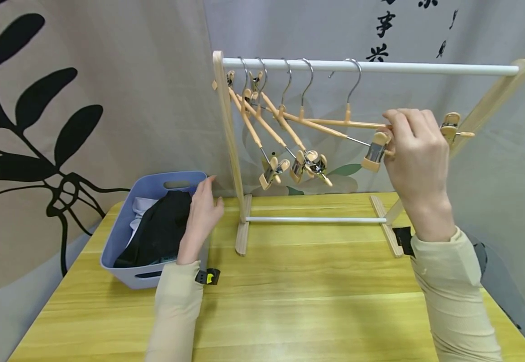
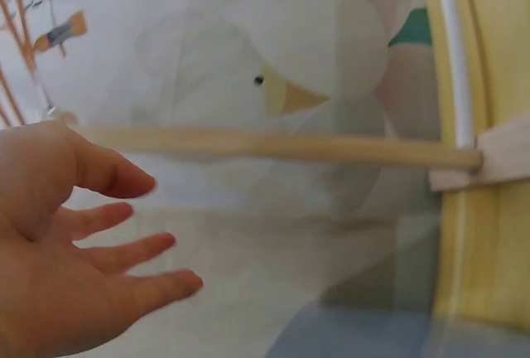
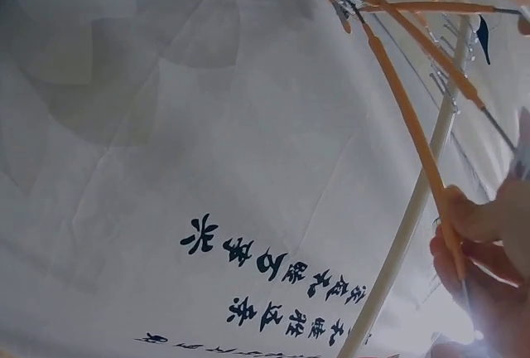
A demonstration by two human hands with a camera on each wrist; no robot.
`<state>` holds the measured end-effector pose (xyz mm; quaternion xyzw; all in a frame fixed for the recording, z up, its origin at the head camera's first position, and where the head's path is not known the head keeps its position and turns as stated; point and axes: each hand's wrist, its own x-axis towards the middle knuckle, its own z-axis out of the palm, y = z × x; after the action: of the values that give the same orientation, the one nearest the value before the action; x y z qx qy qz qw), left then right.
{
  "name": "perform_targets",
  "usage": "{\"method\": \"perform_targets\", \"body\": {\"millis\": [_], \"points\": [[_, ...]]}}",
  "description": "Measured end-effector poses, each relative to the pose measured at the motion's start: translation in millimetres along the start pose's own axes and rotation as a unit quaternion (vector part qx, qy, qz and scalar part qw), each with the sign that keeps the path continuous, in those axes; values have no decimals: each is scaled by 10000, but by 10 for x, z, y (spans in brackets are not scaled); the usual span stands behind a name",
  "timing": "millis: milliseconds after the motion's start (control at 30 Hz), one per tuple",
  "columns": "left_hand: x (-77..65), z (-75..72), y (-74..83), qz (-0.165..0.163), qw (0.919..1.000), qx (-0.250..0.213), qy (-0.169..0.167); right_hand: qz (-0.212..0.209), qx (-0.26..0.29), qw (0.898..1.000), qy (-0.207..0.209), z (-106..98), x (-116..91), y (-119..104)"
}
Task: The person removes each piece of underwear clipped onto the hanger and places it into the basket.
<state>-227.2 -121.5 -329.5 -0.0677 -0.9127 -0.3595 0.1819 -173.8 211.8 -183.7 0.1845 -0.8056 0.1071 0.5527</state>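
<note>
My right hand (image 1: 421, 163) pinches the right end of an orange-brown clip hanger (image 1: 326, 121), whose hook is over the white rail (image 1: 371, 66). The right wrist view shows thumb and fingers closed around the bar of that hanger (image 3: 406, 109). Several similar clip hangers (image 1: 273, 116) hang slanted at the left part of the rail, their metal-lined clips bunched together. At the right rim of a blue plastic basket (image 1: 128, 275) is my left hand (image 1: 202, 213), fingers apart and holding nothing. Black cloth (image 1: 165, 229) and white cloth (image 1: 142, 208) lie in the basket.
The wooden rack frame (image 1: 228, 125) stands on the yellow wood-grain table (image 1: 298, 311), with a lower white crossbar (image 1: 314, 219) and two wooden feet. Behind it hangs a pale curtain (image 1: 154, 100) printed with black leaves and writing.
</note>
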Motion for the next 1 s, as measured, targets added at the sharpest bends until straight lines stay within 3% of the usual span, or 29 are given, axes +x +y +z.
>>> {"method": "perform_targets", "body": {"millis": [267,567,800,1000], "points": [[161,238,125,532,9966,-604,158,-256,298,9992,-26,6,-85,-94],[301,370,156,459,9954,-814,225,-496,645,9966,150,9,-164,-184],[332,411,137,462,9962,-639,372,-427,665,9942,732,-29,-240,-282],[352,437,121,402,9964,-631,405,-35,759,9813,1767,-74,-337,-413]]}}
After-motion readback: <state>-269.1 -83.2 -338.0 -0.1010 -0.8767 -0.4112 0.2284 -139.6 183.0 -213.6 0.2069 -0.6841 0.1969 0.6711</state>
